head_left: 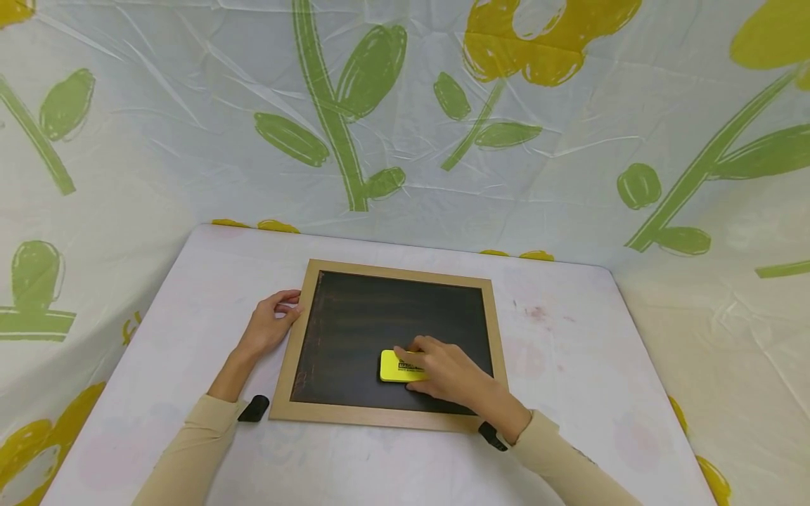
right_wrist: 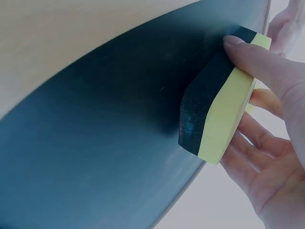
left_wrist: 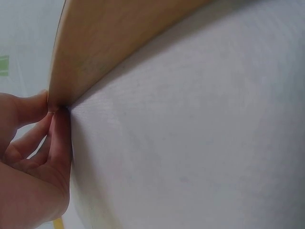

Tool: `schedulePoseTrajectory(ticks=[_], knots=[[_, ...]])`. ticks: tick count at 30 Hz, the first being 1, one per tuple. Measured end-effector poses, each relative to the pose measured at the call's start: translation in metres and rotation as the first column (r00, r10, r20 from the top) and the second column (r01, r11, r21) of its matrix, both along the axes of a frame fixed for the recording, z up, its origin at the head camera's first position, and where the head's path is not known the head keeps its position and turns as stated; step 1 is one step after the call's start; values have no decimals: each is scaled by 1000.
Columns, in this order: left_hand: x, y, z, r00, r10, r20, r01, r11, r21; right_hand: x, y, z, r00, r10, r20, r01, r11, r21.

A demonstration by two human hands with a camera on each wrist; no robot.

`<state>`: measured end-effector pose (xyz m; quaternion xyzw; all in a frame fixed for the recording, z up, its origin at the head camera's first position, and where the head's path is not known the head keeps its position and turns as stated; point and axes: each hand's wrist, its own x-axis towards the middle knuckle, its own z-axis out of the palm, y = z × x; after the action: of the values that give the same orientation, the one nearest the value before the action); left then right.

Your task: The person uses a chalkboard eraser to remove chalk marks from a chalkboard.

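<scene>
A chalkboard [head_left: 354, 316] with a light wooden frame [head_left: 386, 417] lies on the table, turned slightly. At its left side my left hand [head_left: 268, 327] pinches the frame's edge; in the left wrist view the thumb [left_wrist: 33, 109] and fingertips meet at the wood [left_wrist: 90, 52]. My right hand [head_left: 452, 372] grips a yellow eraser [head_left: 391, 367] with dark print on top, over the lower right of the board. In the right wrist view the eraser [right_wrist: 224, 119] shows a black felt layer toward the dark surface, thumb on one side and fingers on the other.
The board rests on a white table [head_left: 569, 365] with faint pinkish marks to the right. A flower-patterned cloth [head_left: 221, 91] hangs behind and along both sides. Black straps are at both wrists, by the beige sleeves [head_left: 190, 450].
</scene>
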<state>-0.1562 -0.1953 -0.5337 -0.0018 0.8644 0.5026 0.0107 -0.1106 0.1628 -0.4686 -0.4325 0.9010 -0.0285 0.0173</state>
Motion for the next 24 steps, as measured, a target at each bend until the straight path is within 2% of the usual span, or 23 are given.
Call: schedulePoseTrajectory(ticks=[14,24], knots=[[0,0,1,1000,7,3,-7,1000,-9,10,45,0,997,-81,-12,81,996,-44],[0,0,2,1000,4,13,-4,1000,-5,11,59,-4,998,-66,-4,65,993,-103]])
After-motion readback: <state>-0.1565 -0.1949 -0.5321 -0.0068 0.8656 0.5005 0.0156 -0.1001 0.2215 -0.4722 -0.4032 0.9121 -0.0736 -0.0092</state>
